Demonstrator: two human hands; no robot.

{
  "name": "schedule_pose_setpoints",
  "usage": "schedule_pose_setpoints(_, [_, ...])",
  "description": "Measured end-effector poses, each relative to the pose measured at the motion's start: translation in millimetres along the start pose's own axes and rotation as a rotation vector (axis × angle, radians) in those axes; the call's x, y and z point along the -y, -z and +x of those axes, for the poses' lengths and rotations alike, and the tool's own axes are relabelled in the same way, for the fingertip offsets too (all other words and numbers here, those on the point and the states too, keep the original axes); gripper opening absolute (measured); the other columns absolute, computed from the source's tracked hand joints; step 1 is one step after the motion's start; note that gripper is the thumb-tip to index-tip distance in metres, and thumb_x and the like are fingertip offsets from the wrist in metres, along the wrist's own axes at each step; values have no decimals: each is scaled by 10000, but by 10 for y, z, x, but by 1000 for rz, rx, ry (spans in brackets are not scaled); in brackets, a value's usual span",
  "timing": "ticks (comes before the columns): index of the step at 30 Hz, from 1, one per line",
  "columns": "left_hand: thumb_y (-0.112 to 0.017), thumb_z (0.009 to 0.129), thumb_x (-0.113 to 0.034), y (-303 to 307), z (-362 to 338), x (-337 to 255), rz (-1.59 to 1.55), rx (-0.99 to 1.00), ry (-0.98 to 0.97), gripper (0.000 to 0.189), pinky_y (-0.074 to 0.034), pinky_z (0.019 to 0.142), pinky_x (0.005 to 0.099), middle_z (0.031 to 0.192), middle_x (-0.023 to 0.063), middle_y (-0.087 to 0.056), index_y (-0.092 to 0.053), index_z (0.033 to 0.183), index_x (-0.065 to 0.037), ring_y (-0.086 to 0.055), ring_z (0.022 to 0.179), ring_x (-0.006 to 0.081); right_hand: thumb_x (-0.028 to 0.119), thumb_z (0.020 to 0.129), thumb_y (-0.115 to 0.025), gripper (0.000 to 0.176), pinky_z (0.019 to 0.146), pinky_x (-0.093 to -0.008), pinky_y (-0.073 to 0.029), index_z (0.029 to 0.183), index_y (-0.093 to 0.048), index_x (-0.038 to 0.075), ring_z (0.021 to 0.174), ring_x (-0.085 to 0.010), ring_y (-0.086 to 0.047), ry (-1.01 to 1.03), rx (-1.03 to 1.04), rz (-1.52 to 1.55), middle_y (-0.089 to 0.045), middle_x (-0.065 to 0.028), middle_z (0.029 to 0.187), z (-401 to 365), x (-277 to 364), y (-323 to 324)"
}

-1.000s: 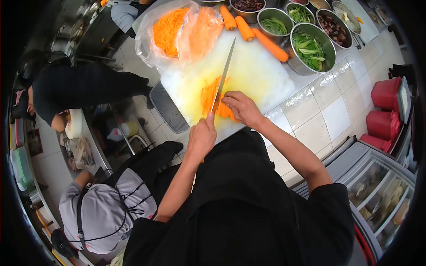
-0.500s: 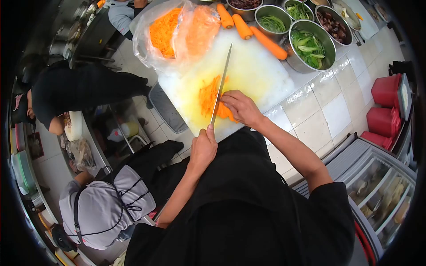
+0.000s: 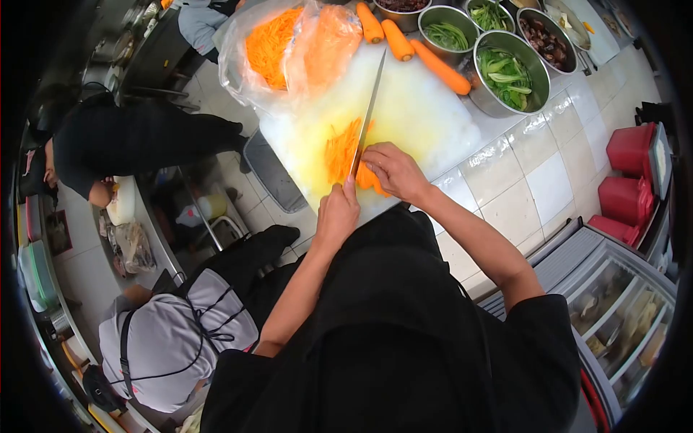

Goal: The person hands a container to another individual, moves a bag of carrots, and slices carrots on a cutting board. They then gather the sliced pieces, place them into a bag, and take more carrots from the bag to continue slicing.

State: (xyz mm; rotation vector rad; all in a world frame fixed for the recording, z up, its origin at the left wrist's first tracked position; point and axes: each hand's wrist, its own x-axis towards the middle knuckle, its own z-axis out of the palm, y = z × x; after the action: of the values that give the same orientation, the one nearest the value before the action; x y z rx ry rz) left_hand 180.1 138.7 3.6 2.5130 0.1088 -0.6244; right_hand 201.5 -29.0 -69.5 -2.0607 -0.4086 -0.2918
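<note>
My left hand (image 3: 338, 218) is closed round the handle of a long kitchen knife (image 3: 372, 99), whose blade points away from me over the cutting board (image 3: 433, 123). To the right of the blade, my right hand (image 3: 394, 170) has its fingers curled down on orange carrot slices (image 3: 371, 180), its fingertips close beside the steel. A pile of carrot shreds (image 3: 341, 153) lies left of the blade. At the board's far left, a clear plastic bag (image 3: 234, 72) holds more shredded carrot (image 3: 273, 49). Whole peeled carrots (image 3: 442, 68) rest along the far edge.
Metal pots, one with leafy greens (image 3: 505, 79) and another with cut green vegetables (image 3: 446, 36), stand at the far right. A grey bin (image 3: 273, 173) sits left of the board. Co-workers, one in a grey top (image 3: 155, 346), another in black (image 3: 137, 144), are on my left.
The knife and my left hand have shifted slightly forward and to the right. My right hand stays on the carrot slices, and the whole view has shifted a little.
</note>
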Motion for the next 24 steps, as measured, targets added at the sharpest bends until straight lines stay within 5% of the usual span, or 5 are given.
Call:
schedule_pose_setpoints(18, [-348,1024,-404,112,-353,-8,3,49,94,569,-433,807,597,877,397,-594,-579,913,104,-562,891,568,21,812,-647,176,805,-385,-505,988,-644,31,947,-314,-589,-23,-52,12,-619,-130,1005,-12,-5,6])
schedule_pose_setpoints(24, [-358,1020,-399,63,17,-87,-36,-28,-26,553,-441,775,596,854,403,-586,-571,870,89,-558,855,577,10,809,-647,189,798,-390,-502,997,-636,22,930,-323,-585,35,-42,3,-620,-129,960,16,-37,6])
